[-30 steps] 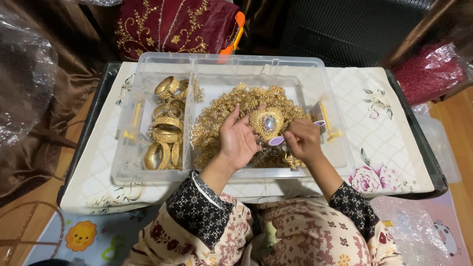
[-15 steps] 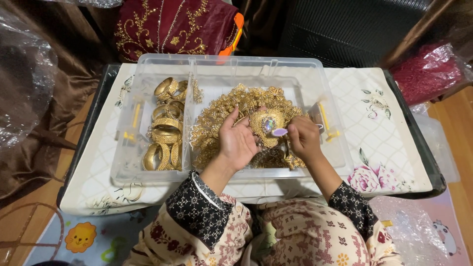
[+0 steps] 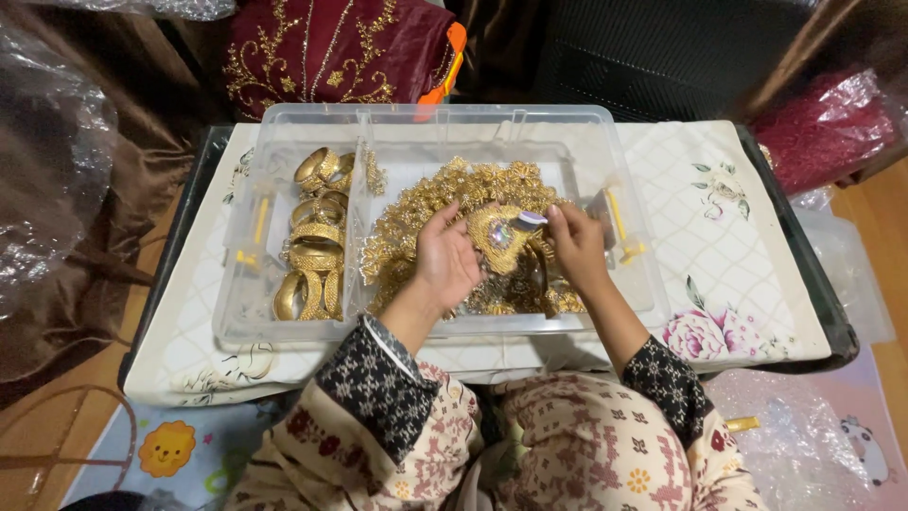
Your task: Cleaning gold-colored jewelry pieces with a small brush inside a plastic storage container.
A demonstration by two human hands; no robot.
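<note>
1. The left hand [image 3: 446, 257] and the right hand [image 3: 574, 244] are both down in the large compartment of a clear plastic box [image 3: 605, 142], close together, with a gold pendant [image 3: 499, 235] between them.
2. The left hand's fingers curl against the pendant's left edge; the right hand pinches its right edge between thumb and fingertips. The pendant, set with a pale stone, is tilted up above a heap of gold filigree jewellery [image 3: 416, 213].
3. The narrow left compartment holds a row of gold bangles [image 3: 317, 248], stacked on edge and untouched.
4. The box sits on a quilted floral cloth [image 3: 728, 227] covering the tabletop.
5. Judging progress: the bangles look sorted already, while the filigree heap remains a tangle, so most of the handling seems undone.
</note>
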